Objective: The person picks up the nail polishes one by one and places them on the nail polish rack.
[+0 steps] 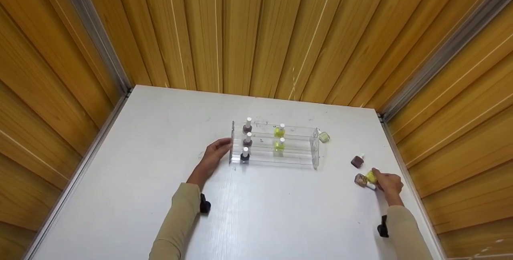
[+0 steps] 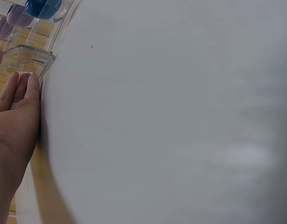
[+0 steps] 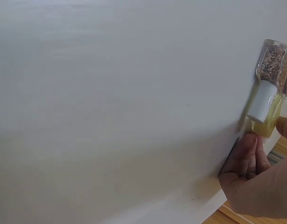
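Observation:
A clear acrylic three-tier rack [image 1: 296, 157] stands on the white table. My left hand [image 1: 216, 154] touches its left end panel, fingers nearly straight in the left wrist view. Down the rack's left side stand two mauve nail polish bottles [image 1: 247, 142] and a dark blue one [image 2: 45, 8], all white-capped. Two yellow bottles [image 1: 279, 145] stand on the upper and middle tiers. At the right, my right hand [image 1: 389, 183] pinches a yellow nail polish bottle [image 3: 265, 126] between thumb and fingers. Against it lies a glittery nail polish bottle [image 3: 272, 63] with a white cap.
A dark brownish bottle [image 1: 357, 162] lies just beyond the glittery one. A pale greenish bottle [image 1: 324, 136] lies by the rack's right end. Wood-patterned walls [image 1: 240, 31] border the table [image 1: 280, 216] at the back and both sides.

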`<state>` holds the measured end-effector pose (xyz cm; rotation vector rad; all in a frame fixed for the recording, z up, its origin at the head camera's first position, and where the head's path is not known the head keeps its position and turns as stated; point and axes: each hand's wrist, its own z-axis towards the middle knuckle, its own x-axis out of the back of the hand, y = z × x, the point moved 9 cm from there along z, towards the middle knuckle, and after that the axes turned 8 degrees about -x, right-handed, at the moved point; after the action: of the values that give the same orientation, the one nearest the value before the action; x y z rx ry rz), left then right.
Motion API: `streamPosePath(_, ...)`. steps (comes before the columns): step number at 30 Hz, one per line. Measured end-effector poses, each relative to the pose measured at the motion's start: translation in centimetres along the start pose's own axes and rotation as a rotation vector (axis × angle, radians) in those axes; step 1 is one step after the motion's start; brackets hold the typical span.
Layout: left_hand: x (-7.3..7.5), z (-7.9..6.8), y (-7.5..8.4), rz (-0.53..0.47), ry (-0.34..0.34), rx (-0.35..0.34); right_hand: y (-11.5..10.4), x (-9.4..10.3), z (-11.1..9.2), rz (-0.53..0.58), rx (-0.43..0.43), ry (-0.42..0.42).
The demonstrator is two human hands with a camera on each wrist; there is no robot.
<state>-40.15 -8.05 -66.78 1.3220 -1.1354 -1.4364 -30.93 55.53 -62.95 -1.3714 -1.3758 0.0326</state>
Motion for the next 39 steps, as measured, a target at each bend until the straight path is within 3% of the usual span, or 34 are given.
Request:
streamPosePath(13,0.2,0.0,0.1,0.012,-0.010,0.053,0.8,-0.5,-0.5,0.095,-0.025,0.006)
streamPosePath(26,0.2,-0.2,0.2,0.006,-0.020,0.014,1.3,-0.1,-1.1,0.247,0.031,0.113)
streamPosePath(31,0.0,-0.3,0.1,0.003,-0.017,0.020,1.3,0.0,-1.0,0.306,0.042,0.094)
streamPosePath(39,-0.1,0.0,0.0,-0.033,-0.007,-0.002,0.9,0.0,-1.1,0.310,0.084,0.097)
